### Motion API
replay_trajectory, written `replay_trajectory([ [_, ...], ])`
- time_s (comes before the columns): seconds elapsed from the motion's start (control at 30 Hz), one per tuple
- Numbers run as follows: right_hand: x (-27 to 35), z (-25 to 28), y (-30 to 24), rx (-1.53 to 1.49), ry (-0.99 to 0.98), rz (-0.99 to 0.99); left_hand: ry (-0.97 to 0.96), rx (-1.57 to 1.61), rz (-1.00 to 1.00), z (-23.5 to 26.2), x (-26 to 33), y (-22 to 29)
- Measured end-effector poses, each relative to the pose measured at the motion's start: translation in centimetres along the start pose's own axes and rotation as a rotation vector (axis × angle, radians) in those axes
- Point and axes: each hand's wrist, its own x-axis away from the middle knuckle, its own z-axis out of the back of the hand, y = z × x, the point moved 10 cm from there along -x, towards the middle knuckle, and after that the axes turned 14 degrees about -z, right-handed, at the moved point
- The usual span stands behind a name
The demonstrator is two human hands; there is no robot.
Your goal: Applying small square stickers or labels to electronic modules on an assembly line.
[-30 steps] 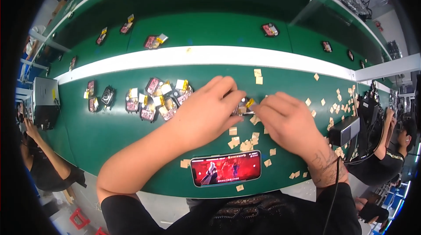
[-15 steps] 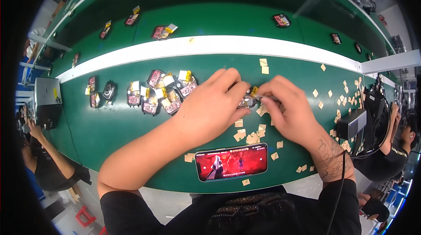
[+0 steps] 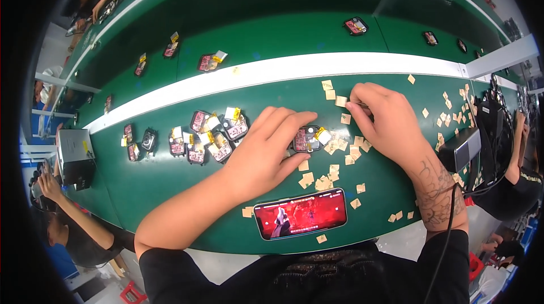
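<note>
- The left hand (image 3: 276,142) curves around the left side of an open device (image 3: 306,141), thumb and forefinger spread toward its near and far edges; whether they press on it cannot be told.
- That device lies on the green table (image 3: 164,190), its reddish circuit board facing up and a silver piece with yellow tape (image 3: 323,135) sticking out at its right.
- The right hand (image 3: 384,117), farther and to the right, pinches a small tan square (image 3: 340,101) between thumb and fingertips, apart from the device.
- Left of the left hand, similar open devices (image 3: 219,148) sit clustered together.
- More tan pieces (image 3: 324,183) lie scattered right of and nearer than the device.
- A lit phone (image 3: 300,213) rests at the near side.
- A dark box (image 3: 460,150) stands at the right.
- A white rail (image 3: 272,71) crosses the far side.
</note>
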Motion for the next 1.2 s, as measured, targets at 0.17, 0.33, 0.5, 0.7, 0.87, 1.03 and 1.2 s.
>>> replay_trajectory([
  [0.17, 0.7, -0.3, -2.0, 0.013, -0.043, 0.086, 0.018, -0.016, -0.005, 0.3, -0.1, 0.1],
  [0.33, 3.0, -2.7, -5.5, 0.003, -0.247, 0.338, 0.048, 0.0, -0.025, 0.5, 0.3, 0.3],
  [0.5, 2.9, -2.3, -5.3, -0.096, -0.176, 0.369, 0.055, -0.009, -0.053, 0.5, 0.2, 0.5],
  [0.7, 2.3, -2.1, -4.6, -0.169, -0.172, 0.242, 0.032, -0.085, -0.109, 0.2, 0.3, 1.1],
  [0.87, 1.8, -2.4, -3.4, -0.383, -0.377, 0.156, 0.017, -0.149, -0.12, 0.1, 0.4, 1.6],
  [1.03, 1.7, -2.2, -2.9, -0.402, -0.407, 0.075, 0.014, -0.232, -0.171, 0.0, 0.6, 2.1],
  [1.2, 2.2, -1.7, -4.0, -0.327, -0.327, 0.071, -0.021, -0.352, -0.251, -0.5, 1.0, 2.4],
])
